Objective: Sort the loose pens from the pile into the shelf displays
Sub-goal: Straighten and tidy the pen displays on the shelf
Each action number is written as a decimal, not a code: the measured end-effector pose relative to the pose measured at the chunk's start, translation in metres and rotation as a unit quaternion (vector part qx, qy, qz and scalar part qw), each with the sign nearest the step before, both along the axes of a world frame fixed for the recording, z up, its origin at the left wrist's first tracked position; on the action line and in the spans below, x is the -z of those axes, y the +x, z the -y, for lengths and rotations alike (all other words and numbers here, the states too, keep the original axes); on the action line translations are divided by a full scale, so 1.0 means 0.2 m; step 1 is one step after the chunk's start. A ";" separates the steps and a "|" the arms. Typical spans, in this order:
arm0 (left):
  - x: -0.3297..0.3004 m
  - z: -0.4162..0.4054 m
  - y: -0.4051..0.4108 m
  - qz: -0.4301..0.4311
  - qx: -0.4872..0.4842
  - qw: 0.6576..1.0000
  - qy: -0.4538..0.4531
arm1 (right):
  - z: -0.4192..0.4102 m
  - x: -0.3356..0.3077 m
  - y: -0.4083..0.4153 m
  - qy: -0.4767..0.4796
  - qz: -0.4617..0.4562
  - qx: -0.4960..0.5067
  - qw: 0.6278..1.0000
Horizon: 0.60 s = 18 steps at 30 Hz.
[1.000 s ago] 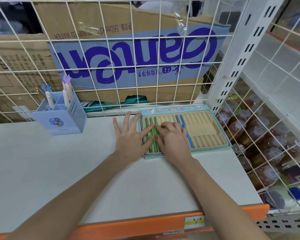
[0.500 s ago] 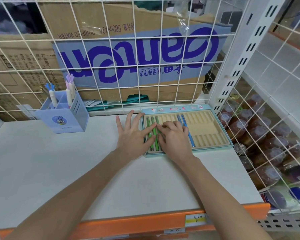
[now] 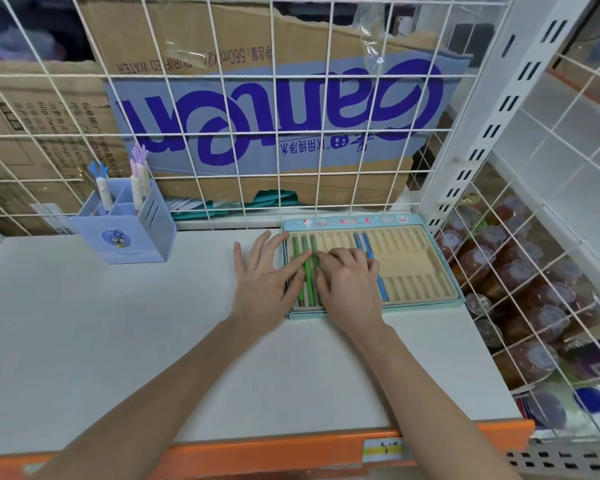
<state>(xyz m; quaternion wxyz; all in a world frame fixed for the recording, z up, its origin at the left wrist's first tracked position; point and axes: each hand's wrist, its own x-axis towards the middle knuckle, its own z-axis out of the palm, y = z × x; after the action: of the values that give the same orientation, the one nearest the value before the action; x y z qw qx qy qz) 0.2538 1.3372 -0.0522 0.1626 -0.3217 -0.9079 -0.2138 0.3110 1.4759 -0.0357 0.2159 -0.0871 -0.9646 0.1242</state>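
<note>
Pens sit in a slotted display tray at the right rear of the white shelf, as I watch through the head camera. Three green pens lie side by side in the tray's leftmost grooves, and two blue pens lie further right in the same tray, with bare grooves between and beyond them. My left hand rests flat with fingers straight and spread, its fingertips pressing across the green pens and the tray's left edge. My right hand lies over the middle of the tray just beside the left, fingers bent down onto the grooves next to the green pens; I cannot tell whether it pinches one. A lilac pen holder stands well apart at the left rear, with a blue-topped pen and pink-topped pens upright in its compartments. Behind the wire grid leans a cardboard box with blue lettering. Sealed drink cups fill the neighbouring bay on the right.
</note>
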 end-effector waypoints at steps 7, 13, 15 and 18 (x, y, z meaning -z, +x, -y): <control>-0.06 0.24 0.09 0.127 0.012 0.984 0.123 | 0.00 -0.04 0.01 -0.050 -0.025 -0.013 0.998; -0.18 0.67 0.09 0.066 -0.032 0.993 0.097 | 0.43 -0.22 -0.03 -0.002 -0.040 -0.106 0.994; -0.21 0.86 0.11 0.028 -0.065 0.995 0.070 | 0.66 -0.25 -0.05 0.027 -0.020 -0.142 0.989; -0.24 1.23 0.17 -0.019 -0.123 0.992 0.016 | 1.04 -0.26 -0.07 0.039 0.026 -0.195 0.980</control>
<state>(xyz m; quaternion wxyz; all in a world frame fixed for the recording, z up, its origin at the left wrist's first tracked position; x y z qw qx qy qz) 0.2879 1.0914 -0.0044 0.2100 -0.2092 -0.9338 -0.2004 0.2978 1.2670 0.0168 0.1656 0.1076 -0.9725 0.1236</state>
